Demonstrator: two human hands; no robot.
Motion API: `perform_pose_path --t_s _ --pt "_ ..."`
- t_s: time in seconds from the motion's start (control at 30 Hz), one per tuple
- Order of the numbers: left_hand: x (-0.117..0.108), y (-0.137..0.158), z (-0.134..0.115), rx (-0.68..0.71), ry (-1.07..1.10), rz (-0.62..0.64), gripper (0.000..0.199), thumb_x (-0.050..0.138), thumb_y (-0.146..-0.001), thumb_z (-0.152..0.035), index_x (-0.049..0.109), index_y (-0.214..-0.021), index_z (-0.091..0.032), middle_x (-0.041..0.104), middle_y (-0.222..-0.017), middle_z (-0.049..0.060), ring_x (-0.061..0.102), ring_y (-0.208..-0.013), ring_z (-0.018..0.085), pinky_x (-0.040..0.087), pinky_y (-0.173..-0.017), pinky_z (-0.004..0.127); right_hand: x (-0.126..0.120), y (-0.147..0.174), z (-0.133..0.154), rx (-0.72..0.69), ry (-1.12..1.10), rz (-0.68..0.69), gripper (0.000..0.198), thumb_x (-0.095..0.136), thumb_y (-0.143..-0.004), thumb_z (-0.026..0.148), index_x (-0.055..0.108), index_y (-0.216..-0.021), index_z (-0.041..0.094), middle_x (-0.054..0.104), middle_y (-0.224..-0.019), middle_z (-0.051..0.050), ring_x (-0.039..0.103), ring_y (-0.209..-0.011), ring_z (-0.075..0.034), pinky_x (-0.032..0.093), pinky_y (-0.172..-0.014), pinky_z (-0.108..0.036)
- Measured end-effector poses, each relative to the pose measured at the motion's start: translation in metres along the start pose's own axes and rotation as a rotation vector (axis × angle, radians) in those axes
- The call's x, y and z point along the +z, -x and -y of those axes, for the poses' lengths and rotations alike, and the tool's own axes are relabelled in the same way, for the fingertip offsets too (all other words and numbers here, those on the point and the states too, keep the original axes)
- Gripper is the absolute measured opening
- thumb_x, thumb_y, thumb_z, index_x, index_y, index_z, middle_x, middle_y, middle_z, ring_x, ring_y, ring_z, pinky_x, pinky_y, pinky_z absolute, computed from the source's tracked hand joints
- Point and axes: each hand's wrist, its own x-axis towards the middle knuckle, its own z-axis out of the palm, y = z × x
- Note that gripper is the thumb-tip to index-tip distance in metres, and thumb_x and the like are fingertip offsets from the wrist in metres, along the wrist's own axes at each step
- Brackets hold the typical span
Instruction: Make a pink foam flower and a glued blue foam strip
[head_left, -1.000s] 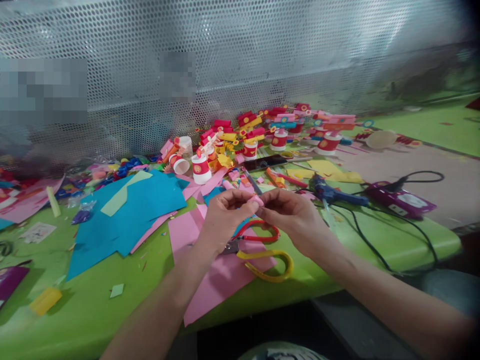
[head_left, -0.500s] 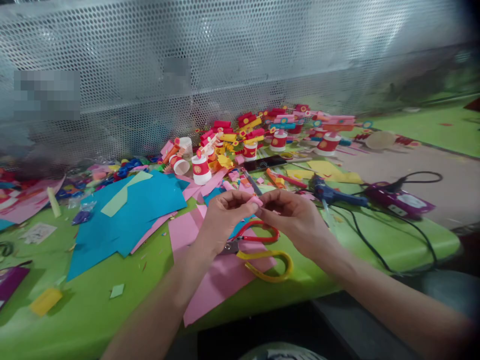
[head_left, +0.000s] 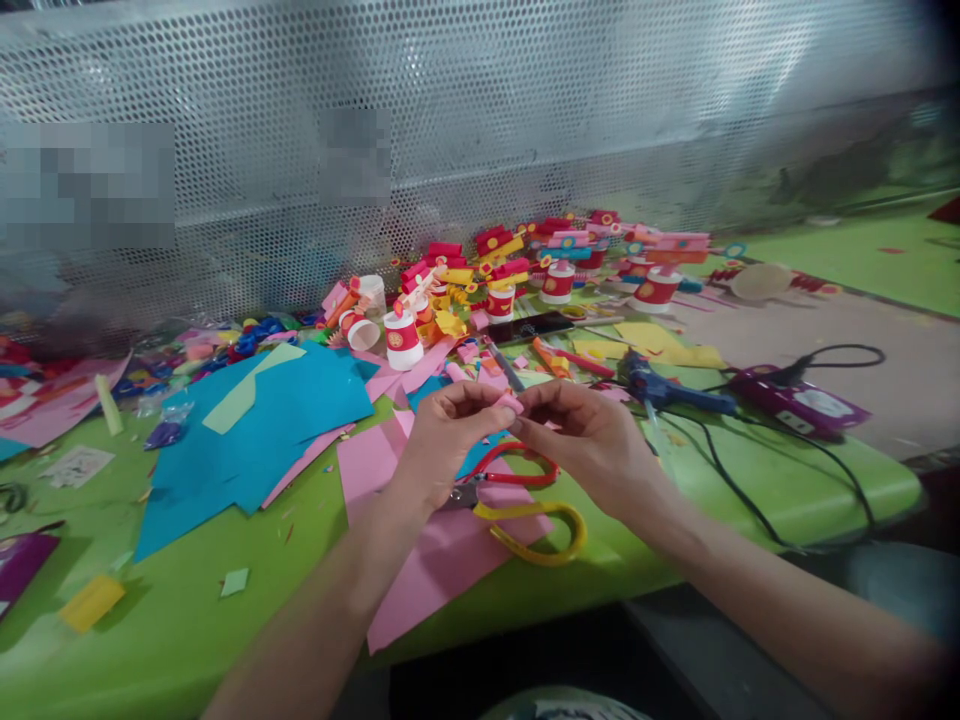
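Between my two hands is a small piece of pink paper (head_left: 510,402), curled or folded; its exact shape is partly hidden by the fingers. My left hand (head_left: 457,430) pinches it from the left with thumb and fingertips. From the right, the thumb and fingers of my right hand (head_left: 581,425) close on its other end. Just below the hands lie scissors (head_left: 536,540) with one red and one yellow handle loop. They rest on a sheet of pink paper (head_left: 427,575), blades pointing left under my left wrist.
Blue paper sheets (head_left: 255,430) lie on the green table (head_left: 300,610) at left. Paper cups (head_left: 403,340) with rolled-paper tops stand at the back before a perforated metal panel (head_left: 480,120). At right are a glue gun (head_left: 671,388), a purple power strip (head_left: 799,400) and black cords.
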Motion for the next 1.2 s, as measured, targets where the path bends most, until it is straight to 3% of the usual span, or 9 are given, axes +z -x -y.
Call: perform_pose_path --t_s 0.27,0.57,0.87,1.2 --pt "0.0019 0.001 -0.0003 0.003 0.027 0.046 0.03 0.094 -0.059 -0.028 0.073 -0.077 -0.017 0.072 -0.075 0.0 0.066 -0.071 0.011 0.054 -0.076 0.027 -0.0023 0.0009 0.0018 0.011 0.015 0.002 0.038 0.088 -0.067 0.051 0.069 -0.083 0.023 0.069 -0.072 -0.001 0.06 -0.055 -0.014 0.048 -0.048 -0.028" --pt "-0.0035 -0.0022 -0.0004 0.009 -0.017 0.128 0.031 0.094 -0.061 -0.03 0.078 -0.085 -0.018 0.078 -0.087 0.004 0.072 -0.082 0.016 0.058 -0.086 0.033 -0.0081 0.0004 0.0022 -0.02 0.023 0.009 0.038 0.088 -0.068 0.052 0.07 -0.085 0.022 0.07 -0.077 -0.002 0.059 -0.061 -0.014 0.05 -0.052 -0.027" --pt "0.0 0.0017 -0.0024 0.165 -0.205 0.058 0.013 0.083 -0.07 -0.024 0.076 -0.08 -0.019 0.077 -0.083 0.003 0.068 -0.076 0.014 0.055 -0.073 0.028 -0.0035 0.0022 -0.0006 -0.032 -0.002 -0.011 0.039 0.09 -0.066 0.049 0.069 -0.084 0.022 0.067 -0.073 0.0 0.058 -0.057 -0.013 0.046 -0.049 -0.027" --pt "0.0006 0.0 -0.0018 0.081 -0.096 0.049 0.025 0.091 -0.062 -0.03 0.075 -0.076 -0.017 0.072 -0.076 0.001 0.065 -0.072 0.012 0.053 -0.074 0.027 -0.0027 0.0034 0.0046 -0.003 -0.004 -0.003 0.038 0.09 -0.065 0.048 0.068 -0.083 0.022 0.068 -0.074 0.0 0.059 -0.058 -0.014 0.047 -0.05 -0.028"
